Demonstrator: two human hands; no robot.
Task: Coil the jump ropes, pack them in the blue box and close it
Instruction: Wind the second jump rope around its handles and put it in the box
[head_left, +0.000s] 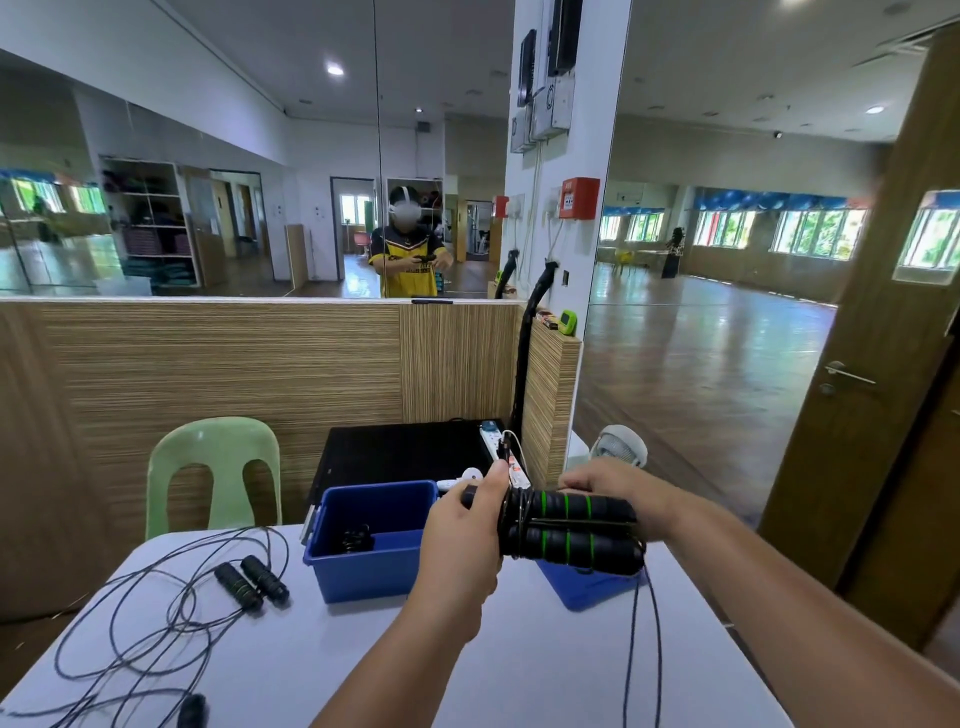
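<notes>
My left hand (465, 540) grips the left end of two black foam handles with green rings (571, 530), held side by side above the table. Thin black cord is wound around them near my thumb, and a loop of it hangs down at the right (644, 639). My right hand (615, 486) holds the cord at the far side of the handles. The open blue box (374, 566) stands on the white table just left of my hands, with a dark coiled rope (357, 538) inside. Its blue lid (587, 587) lies under the handles. Another rope (252, 577) lies uncoiled at the left.
A further black handle (192, 712) pokes in at the bottom edge. Behind the white table (467, 665) are a green plastic chair (215, 467), a black stand with a power strip (498, 447), a small fan (621, 447) and a wood-panelled wall with mirrors.
</notes>
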